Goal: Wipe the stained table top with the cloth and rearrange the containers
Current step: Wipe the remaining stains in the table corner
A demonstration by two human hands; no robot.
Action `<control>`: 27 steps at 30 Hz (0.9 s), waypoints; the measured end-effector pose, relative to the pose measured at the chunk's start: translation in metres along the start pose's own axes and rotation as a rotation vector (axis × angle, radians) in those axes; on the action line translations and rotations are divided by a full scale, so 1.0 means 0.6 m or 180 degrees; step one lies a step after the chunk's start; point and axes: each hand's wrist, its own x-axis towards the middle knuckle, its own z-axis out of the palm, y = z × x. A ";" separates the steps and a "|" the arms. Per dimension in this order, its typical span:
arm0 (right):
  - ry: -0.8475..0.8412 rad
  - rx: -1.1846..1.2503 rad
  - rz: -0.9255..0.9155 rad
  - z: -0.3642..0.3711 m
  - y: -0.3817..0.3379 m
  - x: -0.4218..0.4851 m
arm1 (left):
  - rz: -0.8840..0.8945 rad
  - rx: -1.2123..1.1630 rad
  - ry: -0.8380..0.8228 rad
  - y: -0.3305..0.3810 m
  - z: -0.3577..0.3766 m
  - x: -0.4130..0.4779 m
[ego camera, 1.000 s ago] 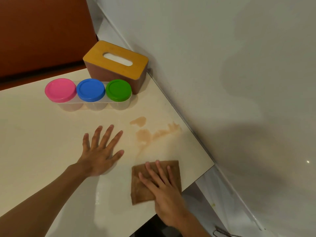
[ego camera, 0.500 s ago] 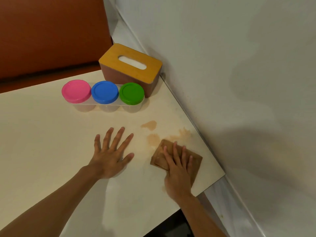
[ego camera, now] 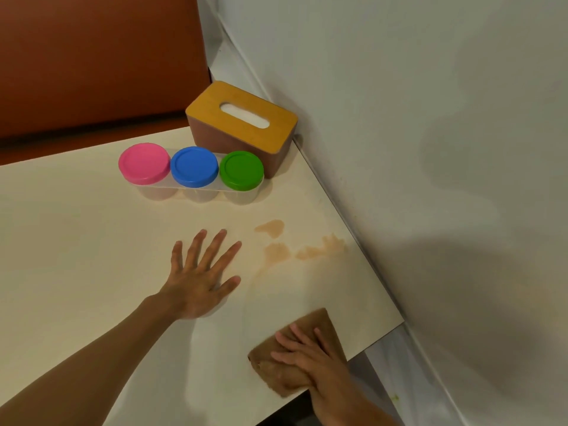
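A smooth cream-coloured table (ego camera: 76,241) is seen from above, with its right edge set against a pale grey wall (ego camera: 430,149). The left hand (ego camera: 199,278) is laid flat on the table, palm down, with the fingers straight and spread, and nothing is held in it. The right hand (ego camera: 310,358) is pressed on a folded brown cloth (ego camera: 322,325) at the near right corner of the table; the fingers are kept almost straight on top of the cloth and no closed grip around it is seen. The near edge of the cloth reaches the table edge.

A light brown stain (ego camera: 276,252) in several patches is found between the two hands and further away from the person, near the wall side. The stain is not touched by the cloth, which lies well apart from it.

Behind the stain, three clear plastic containers are placed in a row, touching each other: one with a round pink lid (ego camera: 143,162), one with a round blue lid (ego camera: 194,166) and one with a round green lid (ego camera: 241,170). Just behind them, in the corner by the wall, a brown tissue box with a yellow wooden top (ego camera: 242,118) is set. A dark red-brown panel (ego camera: 92,56) is seen beyond the table.
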 end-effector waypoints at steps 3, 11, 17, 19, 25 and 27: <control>0.0297 0.0807 0.0511 -0.084 -0.007 0.019 | -0.0027 -0.0003 0.0070 0.001 0.002 0.002; 0.1045 0.0554 0.0681 -0.211 0.121 0.217 | -0.0070 0.0007 0.0119 0.003 0.003 0.001; 0.0108 -0.0819 0.0788 -0.113 0.218 0.249 | -0.0111 0.0012 0.0197 0.002 0.006 0.002; 0.0305 -0.0573 0.0908 -0.101 0.215 0.241 | -0.0132 -0.0001 0.0213 0.003 0.007 0.002; 0.0516 0.0105 0.0995 -0.050 0.137 0.164 | -0.0172 -0.0035 0.0164 0.004 0.003 0.001; 0.0398 0.0013 0.0861 -0.034 0.108 0.121 | -0.0152 -0.0044 0.0142 0.008 0.001 0.000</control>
